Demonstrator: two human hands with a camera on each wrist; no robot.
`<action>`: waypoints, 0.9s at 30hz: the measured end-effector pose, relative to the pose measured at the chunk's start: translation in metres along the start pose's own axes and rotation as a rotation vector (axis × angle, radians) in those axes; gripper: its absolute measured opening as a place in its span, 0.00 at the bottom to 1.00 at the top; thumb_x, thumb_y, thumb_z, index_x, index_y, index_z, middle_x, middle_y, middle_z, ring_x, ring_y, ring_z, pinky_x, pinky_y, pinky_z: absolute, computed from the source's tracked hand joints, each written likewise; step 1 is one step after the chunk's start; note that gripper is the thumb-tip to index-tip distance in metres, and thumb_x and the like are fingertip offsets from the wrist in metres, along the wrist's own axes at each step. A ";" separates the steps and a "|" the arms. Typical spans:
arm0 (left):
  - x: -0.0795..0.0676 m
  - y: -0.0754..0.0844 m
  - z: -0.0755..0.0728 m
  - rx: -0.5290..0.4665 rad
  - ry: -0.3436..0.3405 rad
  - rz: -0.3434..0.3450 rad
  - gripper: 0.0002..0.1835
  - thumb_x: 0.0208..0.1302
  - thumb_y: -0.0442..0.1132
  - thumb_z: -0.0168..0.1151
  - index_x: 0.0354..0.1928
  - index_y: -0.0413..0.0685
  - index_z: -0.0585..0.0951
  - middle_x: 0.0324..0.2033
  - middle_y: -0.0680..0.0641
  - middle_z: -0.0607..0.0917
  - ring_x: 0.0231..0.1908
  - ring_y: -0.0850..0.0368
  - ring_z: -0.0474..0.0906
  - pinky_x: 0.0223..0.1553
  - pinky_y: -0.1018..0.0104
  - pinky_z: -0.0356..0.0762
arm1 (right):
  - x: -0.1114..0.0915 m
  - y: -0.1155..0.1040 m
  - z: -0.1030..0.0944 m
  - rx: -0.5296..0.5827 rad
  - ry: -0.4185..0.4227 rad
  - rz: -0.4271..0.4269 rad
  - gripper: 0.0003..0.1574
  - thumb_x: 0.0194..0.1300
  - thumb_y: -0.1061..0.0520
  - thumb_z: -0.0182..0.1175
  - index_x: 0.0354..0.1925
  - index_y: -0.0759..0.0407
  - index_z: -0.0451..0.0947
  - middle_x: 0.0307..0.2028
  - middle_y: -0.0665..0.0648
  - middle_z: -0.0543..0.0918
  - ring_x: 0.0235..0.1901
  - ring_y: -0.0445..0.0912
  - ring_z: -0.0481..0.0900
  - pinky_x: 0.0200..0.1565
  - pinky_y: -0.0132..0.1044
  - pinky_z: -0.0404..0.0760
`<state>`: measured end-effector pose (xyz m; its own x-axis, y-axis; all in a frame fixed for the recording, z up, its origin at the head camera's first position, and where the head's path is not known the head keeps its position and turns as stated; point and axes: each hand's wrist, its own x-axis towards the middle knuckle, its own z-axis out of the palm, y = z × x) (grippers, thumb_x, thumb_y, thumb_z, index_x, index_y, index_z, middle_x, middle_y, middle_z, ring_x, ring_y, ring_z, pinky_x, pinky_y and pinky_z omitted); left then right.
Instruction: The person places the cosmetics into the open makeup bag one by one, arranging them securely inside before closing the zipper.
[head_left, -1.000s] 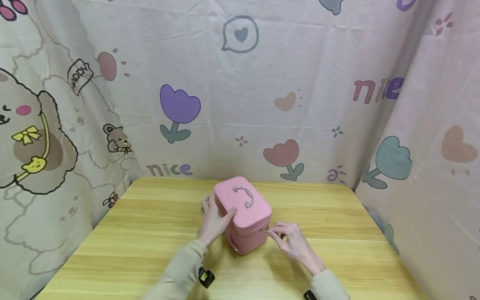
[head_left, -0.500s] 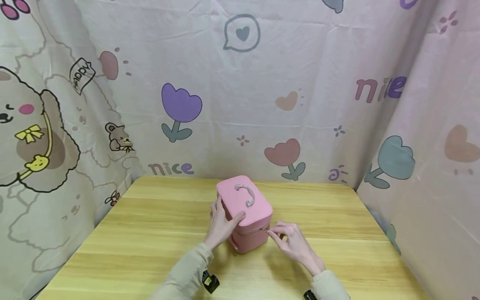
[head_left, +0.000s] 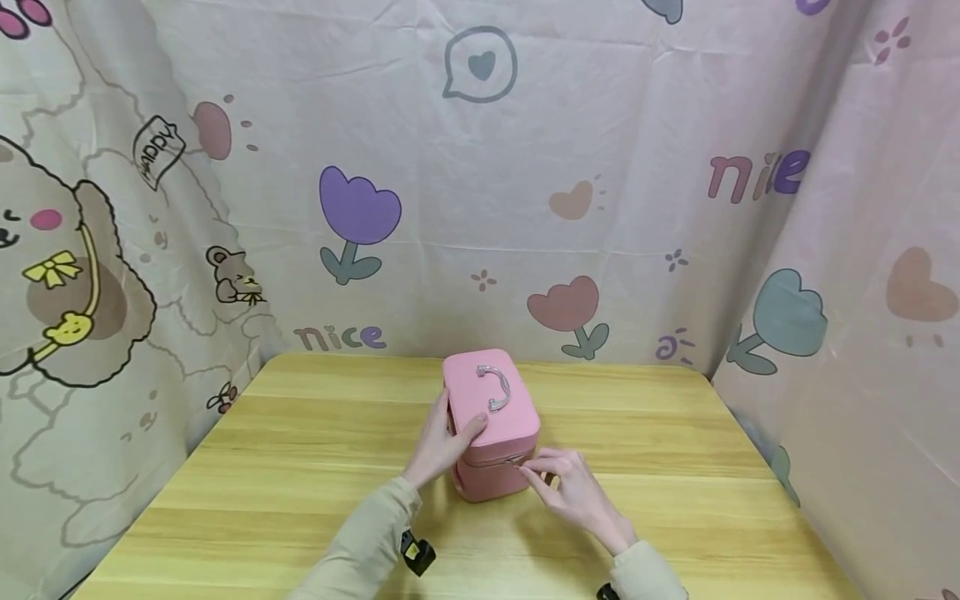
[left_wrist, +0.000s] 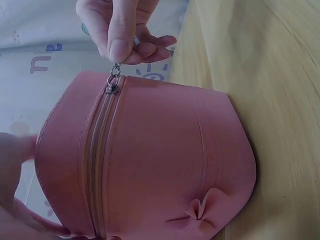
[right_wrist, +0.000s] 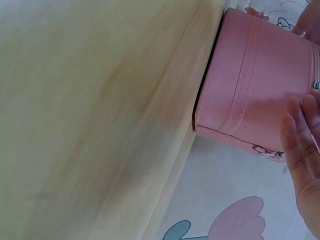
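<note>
A pink cosmetic case (head_left: 489, 398) stands upright on the table, a silver handle (head_left: 501, 387) on its lid. My left hand (head_left: 442, 437) grips its left side, thumb on the lid and fingers down the side wall, partly hidden behind it. Between thumb and forefinger my right hand (head_left: 572, 485) pinches the metal zipper pull (left_wrist: 115, 75) at the near end. In the left wrist view the zipper (left_wrist: 95, 150) runs under the lid with its teeth together, down from the slider. A pink bow (left_wrist: 197, 217) decorates the case wall. More metal hardware (right_wrist: 275, 155) shows on the case in the right wrist view.
The wooden table (head_left: 315, 467) extends around the case on both sides. Patterned cloth (head_left: 465, 183) hangs close behind the table's back edge and along both sides. A black wrist device (head_left: 417, 554) sits below the left sleeve.
The case has turned a little, its far end swinging right. My left hand has moved right with it; my right hand has shifted slightly left, still pinching the zipper pull.
</note>
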<state>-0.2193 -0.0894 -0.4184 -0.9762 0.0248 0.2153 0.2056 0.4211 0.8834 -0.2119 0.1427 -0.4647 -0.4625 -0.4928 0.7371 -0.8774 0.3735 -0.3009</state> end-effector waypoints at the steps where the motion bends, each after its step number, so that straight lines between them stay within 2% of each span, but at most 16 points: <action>1: -0.001 0.000 0.001 0.011 0.002 -0.007 0.51 0.65 0.50 0.67 0.77 0.31 0.50 0.72 0.24 0.58 0.71 0.27 0.62 0.73 0.35 0.61 | 0.000 0.000 0.000 0.002 0.000 0.003 0.06 0.59 0.69 0.66 0.31 0.61 0.88 0.23 0.48 0.84 0.23 0.27 0.73 0.23 0.18 0.77; 5: -0.002 0.000 0.001 0.022 0.006 -0.023 0.55 0.60 0.52 0.71 0.78 0.35 0.50 0.68 0.27 0.57 0.67 0.27 0.66 0.71 0.34 0.65 | 0.000 -0.001 0.000 0.011 -0.003 0.017 0.06 0.60 0.69 0.66 0.31 0.61 0.88 0.23 0.49 0.84 0.23 0.27 0.73 0.24 0.17 0.76; 14: 0.003 -0.003 0.000 -0.025 -0.016 -0.003 0.52 0.60 0.45 0.71 0.77 0.32 0.52 0.71 0.25 0.58 0.70 0.27 0.61 0.74 0.35 0.59 | 0.001 0.000 0.001 -0.008 -0.003 0.015 0.05 0.59 0.70 0.66 0.31 0.63 0.88 0.23 0.52 0.85 0.22 0.28 0.73 0.23 0.18 0.76; 22: 0.005 -0.003 -0.005 -0.085 -0.073 -0.029 0.52 0.62 0.45 0.70 0.78 0.33 0.50 0.74 0.26 0.55 0.74 0.29 0.56 0.77 0.36 0.53 | -0.006 0.007 -0.013 -0.030 0.023 0.075 0.07 0.57 0.71 0.67 0.31 0.63 0.88 0.24 0.52 0.86 0.22 0.27 0.73 0.24 0.15 0.74; 27: 0.010 -0.003 -0.010 -0.110 -0.112 -0.025 0.49 0.64 0.43 0.67 0.77 0.31 0.50 0.75 0.26 0.56 0.75 0.29 0.54 0.76 0.36 0.53 | -0.008 0.011 -0.014 -0.017 0.008 0.079 0.08 0.58 0.71 0.66 0.32 0.61 0.88 0.24 0.52 0.86 0.23 0.27 0.73 0.25 0.15 0.75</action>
<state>-0.2293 -0.0991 -0.4149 -0.9815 0.1194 0.1498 0.1810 0.3212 0.9296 -0.2158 0.1615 -0.4656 -0.5294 -0.4544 0.7164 -0.8357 0.4248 -0.3481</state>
